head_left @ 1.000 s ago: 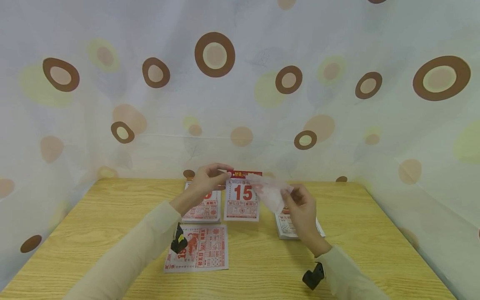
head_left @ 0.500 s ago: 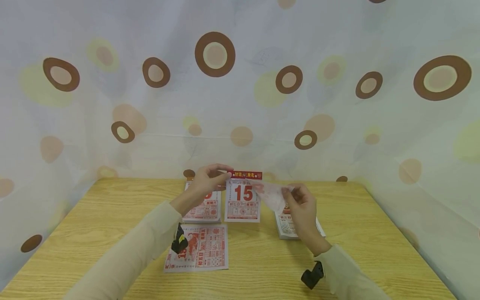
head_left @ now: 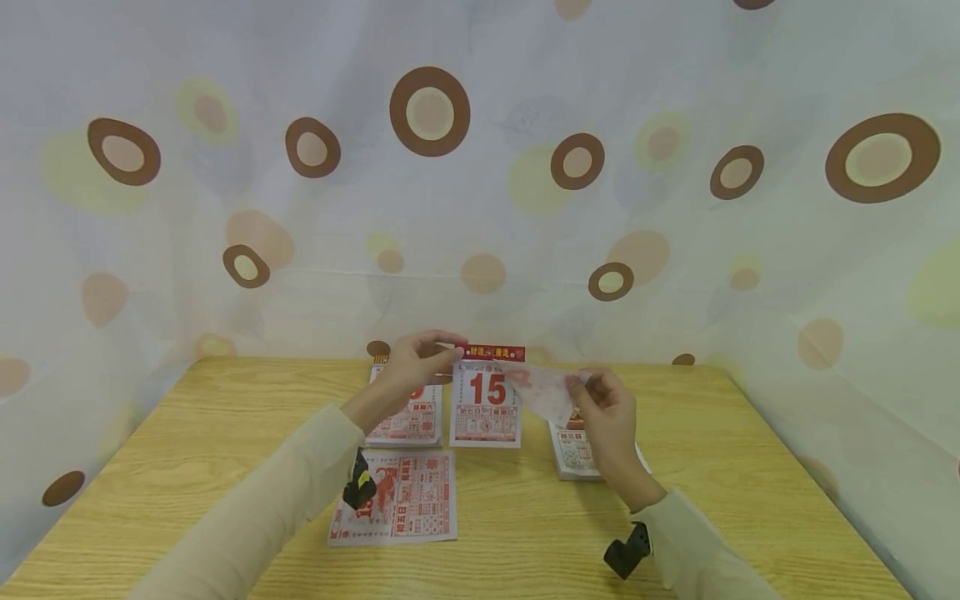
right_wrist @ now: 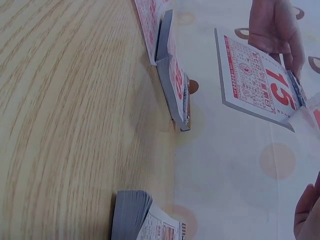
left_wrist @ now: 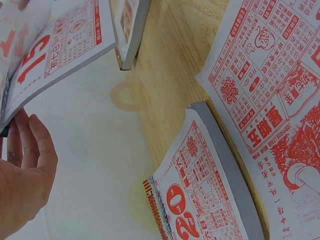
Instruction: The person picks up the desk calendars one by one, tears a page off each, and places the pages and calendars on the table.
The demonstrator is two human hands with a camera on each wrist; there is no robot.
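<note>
A tear-off calendar with a red header and a big red 15 is held up off the table. My left hand grips its upper left corner between thumb and fingers. One thin page is pulled aside to the right from near the header, its printed side turned away. My right hand pinches the outer end of that page. In the left wrist view the 15 calendar is tilted beside my left hand. The right wrist view shows only part of my right hand.
A second calendar pad lies behind my left forearm; its 20 shows on the pad in the left wrist view. In front lies a large printed sheet. A third, thick pad lies partly under my right hand. A patterned curtain hangs behind the wooden table.
The page has come down off the red header, which now shows in full, and stretches to the right. The calendar sits slightly lower. Both hands have hardly moved.
</note>
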